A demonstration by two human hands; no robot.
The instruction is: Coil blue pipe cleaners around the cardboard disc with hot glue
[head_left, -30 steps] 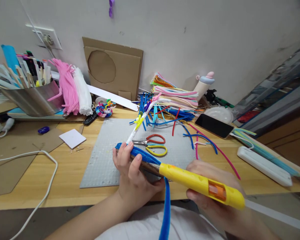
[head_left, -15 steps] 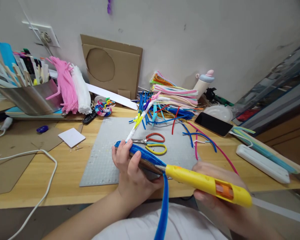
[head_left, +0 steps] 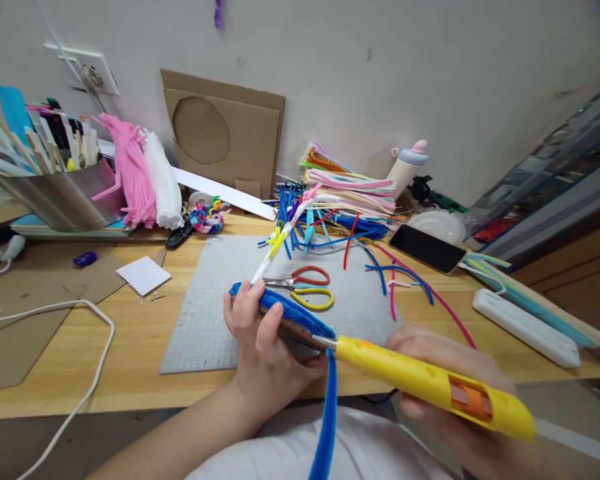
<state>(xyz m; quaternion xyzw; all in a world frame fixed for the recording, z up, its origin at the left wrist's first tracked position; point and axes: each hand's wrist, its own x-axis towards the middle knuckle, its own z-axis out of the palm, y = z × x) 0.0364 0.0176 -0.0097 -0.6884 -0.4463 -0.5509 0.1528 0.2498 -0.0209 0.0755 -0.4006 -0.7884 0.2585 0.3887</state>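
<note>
My left hand (head_left: 270,333) is closed around a brown cardboard piece (head_left: 295,331) whose upper side is covered with blue pipe cleaner (head_left: 297,312). A loose blue strip (head_left: 325,413) hangs from its near end over my lap. My right hand (head_left: 460,373) grips a yellow hot glue gun (head_left: 400,368), its metal tip at the near end of the cardboard edge, close to where the strip hangs; whether it touches I cannot tell. Beyond my left hand, a white stem with yellow and purple wraps (head_left: 266,263) slants away. Scissors (head_left: 313,299) with one red and one yellow handle lie just behind.
A grey cutting mat (head_left: 205,313) lies underneath. Bundles of pipe cleaners (head_left: 350,190) are piled at the back, near a black phone (head_left: 427,249) and a white power strip (head_left: 525,327). At left stand a metal bin (head_left: 75,200) of sticks and a white cable (head_left: 105,347).
My right hand and the glue gun have shifted right and slightly down, the tip drawing a little along the edge. My left hand and the cardboard piece stay put.
</note>
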